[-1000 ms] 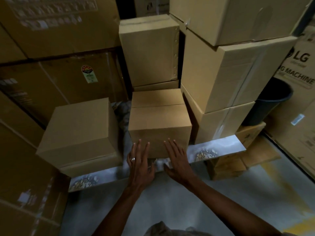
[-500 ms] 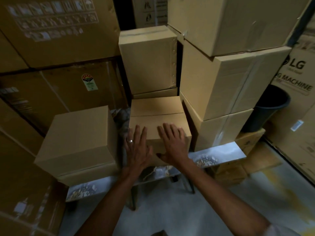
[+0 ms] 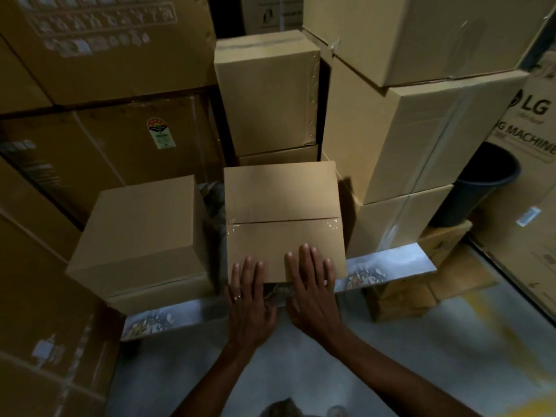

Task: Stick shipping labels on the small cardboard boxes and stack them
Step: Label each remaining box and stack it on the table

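Note:
A small plain cardboard box sits in the middle on a low silver-topped bench, its taped top seam facing up. My left hand, with a ring on one finger, lies flat with fingertips on the box's near edge. My right hand rests flat beside it on the same edge, fingers spread. Neither hand grips anything. A second small box stands to the left on a flatter carton. No shipping label shows on either box.
A taller box stands behind the middle one. Stacked cartons rise at the right, large printed cartons at the left and back. A black bucket sits at the right. Grey floor lies below.
The middle box now shows its top face, nearer and larger in view. Both hands have slid from its front face back to its near top edge.

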{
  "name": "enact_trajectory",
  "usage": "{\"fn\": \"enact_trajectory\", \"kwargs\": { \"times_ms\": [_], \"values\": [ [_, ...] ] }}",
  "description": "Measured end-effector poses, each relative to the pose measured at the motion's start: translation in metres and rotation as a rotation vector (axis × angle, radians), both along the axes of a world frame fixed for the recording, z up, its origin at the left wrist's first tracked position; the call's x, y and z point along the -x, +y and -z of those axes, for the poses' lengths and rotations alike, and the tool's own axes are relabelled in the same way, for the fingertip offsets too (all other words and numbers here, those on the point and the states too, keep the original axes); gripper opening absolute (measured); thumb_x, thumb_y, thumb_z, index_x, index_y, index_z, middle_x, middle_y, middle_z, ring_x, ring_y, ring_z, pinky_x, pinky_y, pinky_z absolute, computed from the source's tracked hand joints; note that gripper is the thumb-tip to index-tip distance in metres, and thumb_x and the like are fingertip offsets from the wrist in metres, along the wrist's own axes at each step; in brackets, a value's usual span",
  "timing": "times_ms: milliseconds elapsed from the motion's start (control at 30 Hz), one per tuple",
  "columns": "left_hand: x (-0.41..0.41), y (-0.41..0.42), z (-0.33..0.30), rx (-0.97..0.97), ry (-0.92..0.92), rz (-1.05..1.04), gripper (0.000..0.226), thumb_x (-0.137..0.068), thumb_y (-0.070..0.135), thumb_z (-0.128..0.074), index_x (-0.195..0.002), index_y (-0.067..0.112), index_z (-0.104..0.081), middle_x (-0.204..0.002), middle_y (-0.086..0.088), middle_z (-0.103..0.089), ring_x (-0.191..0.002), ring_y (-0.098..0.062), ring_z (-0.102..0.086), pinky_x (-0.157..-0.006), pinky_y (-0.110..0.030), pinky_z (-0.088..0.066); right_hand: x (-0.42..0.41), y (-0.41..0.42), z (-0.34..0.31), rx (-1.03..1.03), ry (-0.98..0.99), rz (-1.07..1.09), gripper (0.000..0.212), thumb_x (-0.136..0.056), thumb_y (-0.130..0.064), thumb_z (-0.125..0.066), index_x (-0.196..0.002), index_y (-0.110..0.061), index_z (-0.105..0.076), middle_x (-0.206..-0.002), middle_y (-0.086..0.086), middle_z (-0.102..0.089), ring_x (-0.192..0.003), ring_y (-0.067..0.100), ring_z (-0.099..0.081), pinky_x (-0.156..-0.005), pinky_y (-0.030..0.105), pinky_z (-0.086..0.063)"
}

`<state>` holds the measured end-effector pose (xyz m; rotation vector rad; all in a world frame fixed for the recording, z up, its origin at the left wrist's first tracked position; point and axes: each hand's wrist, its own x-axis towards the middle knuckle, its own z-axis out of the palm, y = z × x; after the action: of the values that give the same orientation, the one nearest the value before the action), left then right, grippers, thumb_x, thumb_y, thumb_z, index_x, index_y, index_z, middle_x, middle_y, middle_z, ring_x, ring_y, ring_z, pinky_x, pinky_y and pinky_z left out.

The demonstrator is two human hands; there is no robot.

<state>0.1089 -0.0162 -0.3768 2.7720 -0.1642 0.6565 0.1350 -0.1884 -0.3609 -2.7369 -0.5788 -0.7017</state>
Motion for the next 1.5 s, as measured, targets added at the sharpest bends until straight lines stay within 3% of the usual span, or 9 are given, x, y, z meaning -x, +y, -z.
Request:
{"fn": "enact_trajectory", "kwargs": {
  "times_ms": [67,167,333,600,767,933,1167,1267,1500],
  "values": [
    [0.006,0.001,0.007,-0.011,0.051,0.004,0.102,-0.071,0.031,-0.066,-0.16,0.01,-0.021,-0.169,-0.014,-0.013,-0.156,-0.034,-0.013,-0.119,-0.063,-0.023,-0.003,-0.005,0.009,-0.003,0.067,-0.005,0.092,-0.081,-0.031,-0.067,-0.16,-0.008,-0.025,-0.168,0.024,-0.007,-0.155,0.044,-0.009,-0.12,0.065,-0.017],
    [0.012,0.006,0.013,-0.011,0.157,0.001,0.116,-0.06,0.023,-0.078,-0.161,0.011,-0.022,-0.17,-0.01,-0.01,-0.157,-0.03,-0.011,-0.12,-0.061,-0.021,-0.013,-0.014,0.015,-0.02,0.133,-0.006,0.086,-0.088,-0.035,-0.059,-0.161,-0.009,-0.023,-0.168,0.024,-0.004,-0.155,0.044,-0.005,-0.119,0.069,-0.015],
    [0.01,0.004,0.015,0.032,0.253,-0.023,0.118,-0.057,0.023,-0.075,-0.161,0.016,-0.021,-0.17,-0.007,-0.009,-0.157,-0.029,-0.01,-0.117,-0.063,-0.026,-0.011,-0.02,0.024,0.04,0.159,-0.032,0.103,-0.076,-0.025,-0.073,-0.163,-0.014,-0.019,-0.169,0.023,-0.005,-0.156,0.043,-0.005,-0.118,0.068,-0.019],
    [0.002,0.004,0.02,0.076,0.361,0.005,0.114,-0.067,0.033,-0.072,-0.161,0.019,-0.01,-0.168,-0.008,-0.015,-0.152,-0.032,-0.024,-0.113,-0.062,-0.035,0.002,-0.022,0.06,0.064,0.322,-0.085,0.12,-0.056,-0.042,-0.087,-0.157,-0.009,-0.032,-0.164,0.026,-0.019,-0.15,0.043,-0.017,-0.1,0.068,-0.046],
    [-0.003,0.004,0.004,0.179,0.23,-0.045,0.092,-0.083,0.047,-0.064,-0.16,0.026,-0.018,-0.164,-0.009,-0.019,-0.146,-0.034,-0.031,-0.114,-0.056,-0.027,-0.012,-0.02,0.035,-0.088,0.332,-0.166,0.089,-0.08,-0.046,-0.063,-0.155,-0.013,-0.028,-0.155,0.026,-0.036,-0.144,0.045,-0.031,-0.105,0.066,-0.043],
    [-0.024,-0.002,-0.05,0.335,0.0,-0.051,0.094,-0.07,0.037,-0.062,-0.156,0.021,-0.029,-0.161,-0.005,-0.019,-0.144,-0.032,-0.026,-0.112,-0.061,-0.029,-0.034,-0.003,-0.058,-0.389,0.124,-0.229,0.05,-0.085,-0.036,-0.061,-0.129,-0.011,-0.058,-0.127,0.008,-0.057,-0.116,0.022,-0.053,-0.095,0.038,-0.05],
    [-0.064,0.014,-0.075,0.153,0.122,-0.131,0.101,-0.066,0.04,-0.063,-0.157,0.022,-0.025,-0.165,-0.005,-0.024,-0.151,-0.028,-0.021,-0.113,-0.064,-0.027,-0.079,0.014,-0.068,0.032,0.278,-0.007,0.09,-0.08,-0.062,-0.062,-0.155,-0.023,-0.031,-0.157,0.018,-0.031,-0.146,0.039,-0.027,-0.119,0.061,-0.024],
    [-0.062,0.016,-0.072,0.08,0.164,-0.154,0.101,-0.061,0.04,-0.063,-0.156,0.023,-0.032,-0.163,-0.002,-0.027,-0.151,-0.026,-0.021,-0.111,-0.059,-0.028,-0.081,0.006,-0.058,0.113,0.262,-0.067,0.097,-0.077,-0.069,-0.053,-0.158,-0.02,-0.031,-0.159,0.021,-0.031,-0.147,0.04,-0.028,-0.118,0.062,-0.026],
    [-0.028,-0.016,-0.067,-0.024,0.113,-0.171,0.098,-0.057,0.044,-0.069,-0.15,0.027,-0.043,-0.15,-0.002,-0.046,-0.135,-0.029,-0.038,-0.102,-0.05,-0.025,-0.1,-0.032,-0.081,-0.286,0.267,-0.165,0.049,-0.102,-0.044,-0.031,-0.136,-0.026,-0.06,-0.145,-0.004,-0.053,-0.141,0.015,-0.042,-0.116,0.049,-0.022]
  ]
}}
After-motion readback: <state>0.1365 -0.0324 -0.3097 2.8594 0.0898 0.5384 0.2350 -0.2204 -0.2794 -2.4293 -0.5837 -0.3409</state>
